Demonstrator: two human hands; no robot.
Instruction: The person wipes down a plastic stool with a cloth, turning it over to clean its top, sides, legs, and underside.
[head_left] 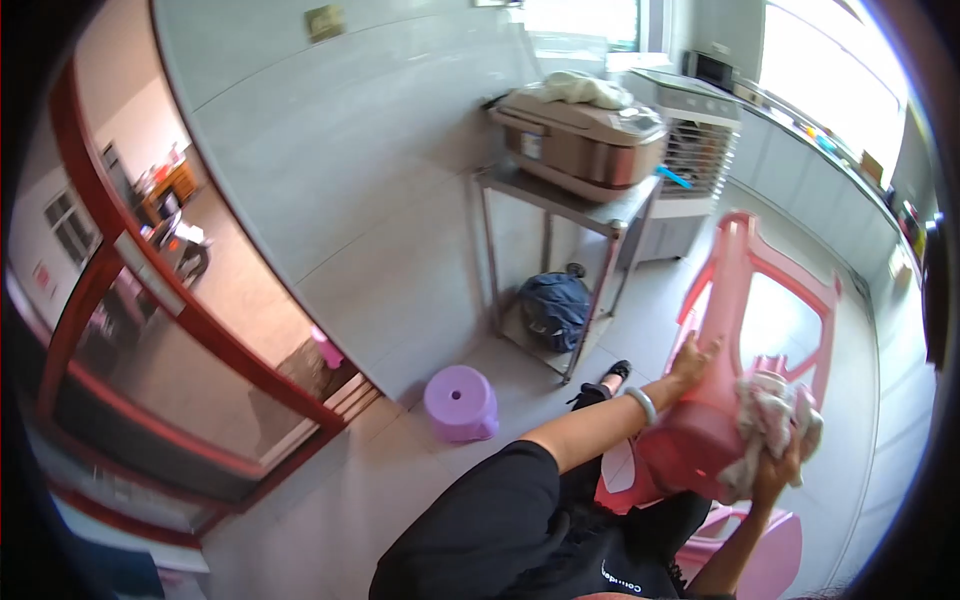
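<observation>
A pink plastic stool (690, 440) is tipped on its side in front of me, its legs pointing away toward the kitchen end of the room. My left hand (690, 365) grips it beside a leg, thumb and fingers against the plastic. In my right hand (778, 465) is a crumpled, pale patterned cloth (765, 420), pressed against the stool's right side. The cloth partly hides the fingers of that hand. More pink plastic furniture (775, 555) shows beneath, partly covered by my legs and right arm.
A small purple stool (460, 400) stands on the tiles at left. Behind it, a metal rack (555, 200) carries a large brown appliance (580, 140), with a dark blue bag (555, 310) below. An air cooler (690, 150) stands beyond. At left is a red-framed door (215, 340).
</observation>
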